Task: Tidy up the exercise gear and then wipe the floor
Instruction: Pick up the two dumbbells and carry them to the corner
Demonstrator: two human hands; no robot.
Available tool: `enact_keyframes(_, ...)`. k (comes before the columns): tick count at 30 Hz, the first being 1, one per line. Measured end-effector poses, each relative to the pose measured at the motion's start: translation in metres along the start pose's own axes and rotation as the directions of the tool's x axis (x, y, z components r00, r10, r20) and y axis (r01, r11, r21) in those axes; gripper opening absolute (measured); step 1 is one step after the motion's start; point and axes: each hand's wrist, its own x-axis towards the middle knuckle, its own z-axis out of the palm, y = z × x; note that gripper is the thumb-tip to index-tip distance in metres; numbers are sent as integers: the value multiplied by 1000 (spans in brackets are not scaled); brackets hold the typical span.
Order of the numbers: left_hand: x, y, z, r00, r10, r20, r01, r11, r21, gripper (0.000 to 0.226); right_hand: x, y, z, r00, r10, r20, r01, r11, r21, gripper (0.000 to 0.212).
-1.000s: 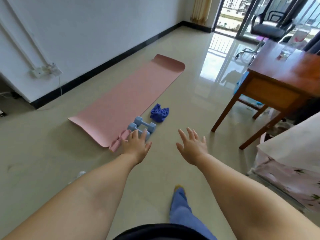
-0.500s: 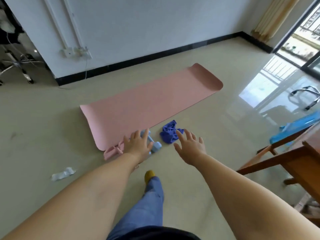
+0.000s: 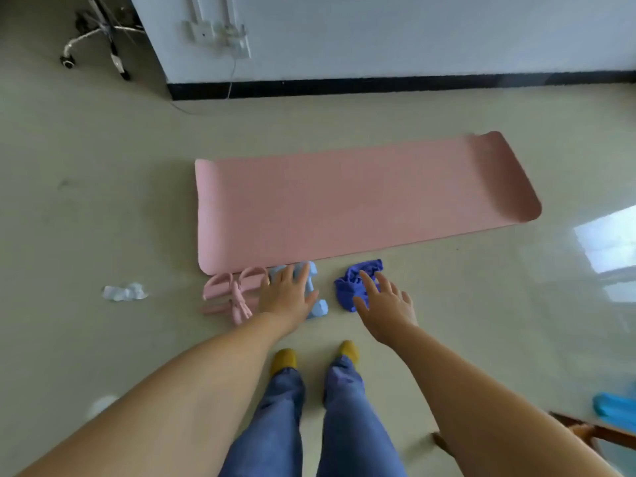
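**Both hands reaching out, fingers spread, holding nothing**

Left hand (image 3: 285, 297) is hovering with straight fingers over the light-blue dumbbells (image 3: 315, 306), while the right hand (image 3: 385, 304) is stretching, fingers spread, over the crumpled blue cloth (image 3: 351, 287). Both items are lying on the tiled floor (image 3: 103, 218) beside the pink mat (image 3: 361, 204), near a pink pedal puller (image 3: 234, 294).

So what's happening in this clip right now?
A person stands over workout gear on a tiled floor and reaches down with both hands, fingers spread. The left hand is over the light blue dumbbells, the right hand over a crumpled blue cloth; whether either touches yet is unclear. Nothing is gripped. The pink mat lies unrolled, a pink pull band sits beside the dumbbells, and a crumpled white wad lies off to the left.
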Motion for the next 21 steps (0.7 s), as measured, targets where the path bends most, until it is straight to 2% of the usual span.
enact_keyframes(5, 60, -20, 69, 968, -241, 65, 249, 955, -163, 63, 108, 4, 41, 974, -143, 175, 147, 989, -9, 56)
enact_keyframes(8, 95, -28, 125, 944, -308, 121, 329, 916, -230, 62, 171, 8, 87, 946, -177, 271, 189, 982, -19, 55)
enact_keyframes(12, 158, -47, 223, 915, -350, 198, 396, 872, -287, 63, 259, 14, 172, 944, -147, 294, 123, 987, 101, 53)
enact_keyframes(18, 267, -83, 359, 884, -407, 231, 467, 789, -398, 67, 378, 23, 317, 922, -83, 377, 24, 987, 157, 55)
enact_keyframes(20, 297, -91, 394, 844, -464, 271, 537, 741, -404, 69, 408, 19, 352, 923, -51, 382, -47, 969, 242, 60)
enact_keyframes(21, 311, -95, 411, 804, -501, 319, 594, 683, -425, 71, 421, 16, 367, 924, -38, 381, -81, 953, 291, 63)
